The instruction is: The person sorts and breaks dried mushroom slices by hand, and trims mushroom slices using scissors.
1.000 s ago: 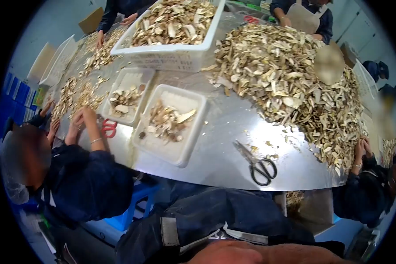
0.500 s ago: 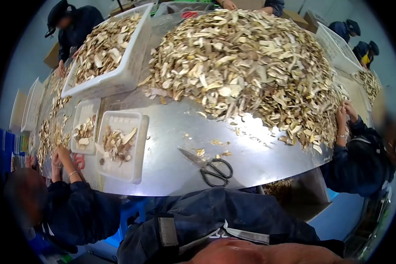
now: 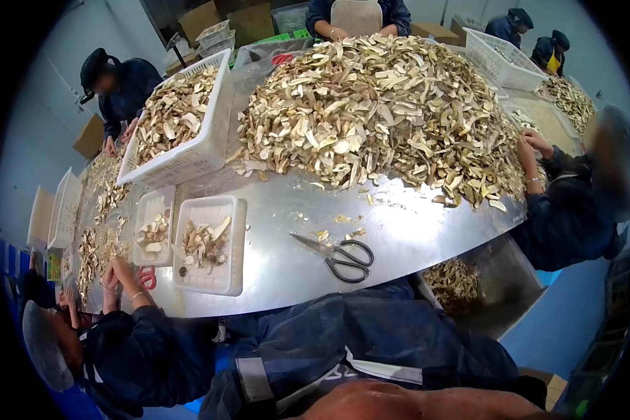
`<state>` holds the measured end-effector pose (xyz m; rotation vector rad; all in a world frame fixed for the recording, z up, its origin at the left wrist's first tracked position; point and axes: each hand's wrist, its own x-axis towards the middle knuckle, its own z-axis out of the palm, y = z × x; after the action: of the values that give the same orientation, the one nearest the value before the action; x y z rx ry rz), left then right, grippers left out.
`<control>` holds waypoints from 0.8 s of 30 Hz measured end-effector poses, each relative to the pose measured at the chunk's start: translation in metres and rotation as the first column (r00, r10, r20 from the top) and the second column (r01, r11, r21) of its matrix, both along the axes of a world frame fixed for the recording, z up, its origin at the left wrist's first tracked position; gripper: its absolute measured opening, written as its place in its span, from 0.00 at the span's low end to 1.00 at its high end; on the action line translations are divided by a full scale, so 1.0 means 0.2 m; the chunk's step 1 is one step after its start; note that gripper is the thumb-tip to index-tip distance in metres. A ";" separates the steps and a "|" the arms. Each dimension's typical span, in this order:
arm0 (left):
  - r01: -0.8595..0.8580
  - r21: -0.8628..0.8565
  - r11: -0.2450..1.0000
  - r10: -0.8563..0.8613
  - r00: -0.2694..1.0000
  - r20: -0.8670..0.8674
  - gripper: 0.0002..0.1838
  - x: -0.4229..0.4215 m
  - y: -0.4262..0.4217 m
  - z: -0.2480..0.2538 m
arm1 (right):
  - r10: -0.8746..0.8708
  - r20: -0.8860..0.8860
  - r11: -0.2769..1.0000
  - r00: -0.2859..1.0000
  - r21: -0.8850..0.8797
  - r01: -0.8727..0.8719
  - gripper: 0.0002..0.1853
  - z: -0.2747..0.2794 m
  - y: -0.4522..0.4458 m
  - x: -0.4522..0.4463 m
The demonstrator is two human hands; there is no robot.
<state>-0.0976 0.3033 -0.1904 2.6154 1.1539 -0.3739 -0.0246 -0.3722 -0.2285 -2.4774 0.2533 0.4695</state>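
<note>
Neither of my hands is in view; only the front of my dark blue jacket (image 3: pixel 371 329) shows along the bottom. On the metal table (image 3: pixel 280 262) before me lies a pair of black-handled scissors (image 3: pixel 346 260), blades pointing up and left. Small mushroom scraps (image 3: pixel 322 236) are scattered beside the blades. Beyond them rises a large heap of dried mushroom slices (image 3: pixel 378 112). Left of the scissors stands a shallow white tray (image 3: pixel 234 276) holding several mushroom slices (image 3: pixel 206 241). A second small tray (image 3: pixel 145 257) adjoins it.
A big white crate (image 3: pixel 217 119) full of slices stands at back left. Co-workers sit or stand around the table, one at left (image 3: pixel 136 343) and one at right (image 3: pixel 567 217). Below the right edge is a bin (image 3: pixel 514 294) with slices. Red-handled scissors (image 3: pixel 147 278) lie left.
The view has tilted up, showing more of the room at the back and more of the bin below. The scissors and trays lie as before. My hands stay out of view.
</note>
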 end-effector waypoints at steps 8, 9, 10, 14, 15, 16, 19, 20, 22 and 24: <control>0.298 -0.432 0.851 -0.321 0.947 0.020 0.15 -0.04 -0.16 -0.33 | -0.018 -0.078 1.000 0.997 -0.023 0.017 0.18 -0.04 -0.01 -0.56; 0.373 -0.463 0.804 -0.355 0.926 0.129 0.15 -0.08 -0.22 -0.30 | -0.020 -0.086 1.000 0.996 -0.020 0.018 0.18 -0.03 -0.01 -0.63; 0.491 -0.409 0.769 -0.377 0.866 0.330 0.18 -0.14 -0.39 -0.03 | -0.020 -0.092 1.000 0.996 -0.020 0.018 0.18 -0.01 -0.01 -0.69; 0.743 -0.317 0.589 -0.587 0.663 0.464 0.13 -0.28 -0.74 0.61 | 0.000 -0.069 1.000 0.998 -0.008 -0.001 0.19 0.11 -0.06 -0.85; 0.763 -0.388 0.517 -0.577 0.645 0.501 0.13 -0.27 -0.78 0.71 | 0.009 -0.043 1.000 0.999 -0.012 -0.009 0.19 0.18 -0.07 -0.85; 0.777 -0.450 0.441 -0.561 0.630 0.537 0.13 -0.24 -0.83 0.84 | 0.016 -0.012 1.000 1.000 -0.012 -0.016 0.19 0.29 -0.08 -0.83; 0.860 -0.451 0.237 -0.559 0.501 0.661 0.14 -0.08 -0.99 1.06 | -0.012 0.097 0.997 0.995 0.075 0.004 0.18 0.75 -0.03 -0.70; 0.893 -0.415 0.174 -0.560 0.436 0.704 0.14 -0.02 -1.06 1.12 | -0.046 0.140 0.962 0.989 0.275 0.006 0.18 0.83 -0.03 -0.62; 0.887 -0.418 0.195 -0.563 0.450 0.693 0.16 0.08 -1.23 1.18 | -0.140 0.192 0.856 0.971 0.516 0.021 0.17 1.01 0.04 -0.46; 0.998 -0.003 0.070 -0.705 0.052 0.707 0.19 0.25 -1.38 1.06 | -0.131 0.343 0.860 0.930 0.506 -0.066 0.17 1.18 0.17 -0.27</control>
<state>-0.0469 0.0265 0.0212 2.2250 -0.9513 -0.0549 -0.0783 -0.3388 0.0077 -1.9762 0.0094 0.0321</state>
